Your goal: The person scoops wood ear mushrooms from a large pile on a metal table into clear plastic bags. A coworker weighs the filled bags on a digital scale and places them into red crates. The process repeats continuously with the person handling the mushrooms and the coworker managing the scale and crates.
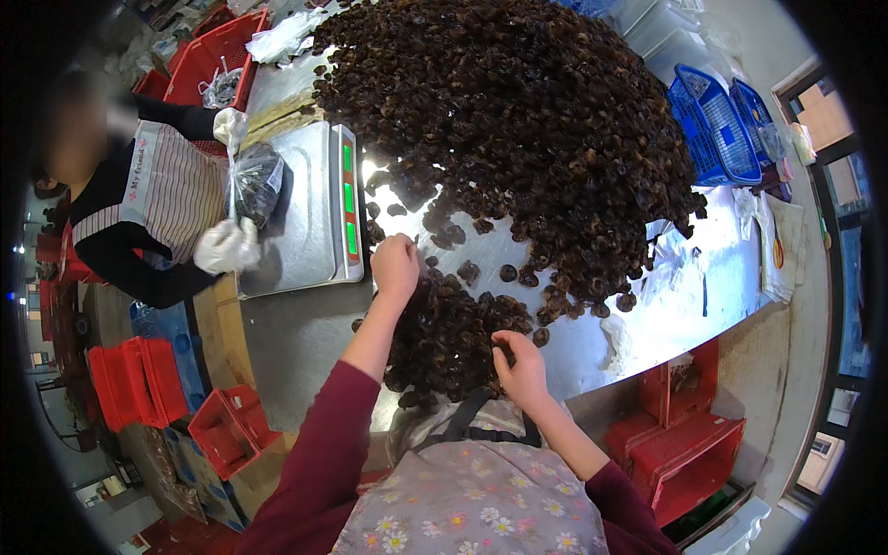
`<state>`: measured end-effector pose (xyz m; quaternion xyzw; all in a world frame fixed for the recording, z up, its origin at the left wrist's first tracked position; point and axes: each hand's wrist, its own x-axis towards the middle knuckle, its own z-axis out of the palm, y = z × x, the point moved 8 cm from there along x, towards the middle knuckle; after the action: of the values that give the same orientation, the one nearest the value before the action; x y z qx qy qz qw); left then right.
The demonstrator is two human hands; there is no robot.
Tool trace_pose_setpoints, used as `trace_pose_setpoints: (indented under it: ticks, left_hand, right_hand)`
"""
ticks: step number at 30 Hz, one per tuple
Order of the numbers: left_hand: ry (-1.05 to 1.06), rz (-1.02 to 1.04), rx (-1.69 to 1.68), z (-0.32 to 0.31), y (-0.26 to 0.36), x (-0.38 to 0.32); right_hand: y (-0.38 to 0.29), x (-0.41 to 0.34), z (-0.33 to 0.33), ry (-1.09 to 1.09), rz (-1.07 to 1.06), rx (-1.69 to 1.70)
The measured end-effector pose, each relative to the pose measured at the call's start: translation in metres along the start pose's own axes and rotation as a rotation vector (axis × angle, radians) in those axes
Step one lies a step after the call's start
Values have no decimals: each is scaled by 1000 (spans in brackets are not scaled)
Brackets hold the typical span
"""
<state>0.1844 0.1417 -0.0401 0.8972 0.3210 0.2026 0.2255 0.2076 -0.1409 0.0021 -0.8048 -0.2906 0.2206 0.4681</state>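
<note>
A big heap of dark brown, roundish pieces, perhaps dried fungus or fruit, covers the far part of the metal table. A smaller pile of the same pieces lies close to my body. My left hand is at that pile's upper left edge, beside the scale, fingers curled; whether it holds a piece is hidden. At the pile's right side is my right hand, thumb and fingers curved apart, near dark pieces. Several loose pieces lie between the two piles.
On the left stands a digital scale. A co-worker in white gloves holds a filled plastic bag over its edge. Blue baskets are at the right. Red crates stand below the table on both sides. Crumpled white plastic lies near the front edge.
</note>
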Motion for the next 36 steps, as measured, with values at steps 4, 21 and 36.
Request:
trace_pose_setpoints:
  ticks: [4, 21, 36]
  left_hand:
    - [-143, 121, -251, -17, 75, -62]
    - [-262, 293, -415, -41, 154, -120]
    - [-374, 324, -236, -25, 124, -145]
  right_hand:
    - [44, -11, 28, 72, 608, 815]
    - [136, 140, -379, 821, 440, -150]
    - [297, 16, -311, 627, 553, -924]
